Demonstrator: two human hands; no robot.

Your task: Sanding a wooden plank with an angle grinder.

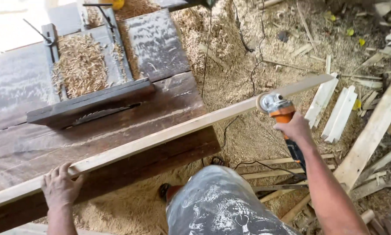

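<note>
1. We see the left hand (60, 187) lying palm down on the near end of a long pale wooden strip (160, 137), close to the front edge of the dark workbench (169, 109); its fingers are spread and curled loosely over the strip, pressing it rather than gripping it

2. The left forearm comes straight up from the bottom edge of the view, wrist nearly flat

3. The strip runs slantwise along the workbench's front edge, passes its front right corner and juts out over the sawdust-covered floor (230, 56), its far end hanging free

4. The right hand (296, 127) is clenched around the body of an orange angle grinder (282, 114), knuckles up; the right arm reaches out from the lower right, elbow almost straight

5. The grinder's disc end touches the near side of the strip, well beyond the workbench's right edge

6. A black cable (247, 166) trails from the grinder across the floor

7. On the workbench top, a saw blade (102, 114) shows through a slot, with a heap of shavings (80, 65) behind it near the back edge

8. Loose timber offcuts (339, 114) lie on the floor to the right, just beyond the strip
</note>
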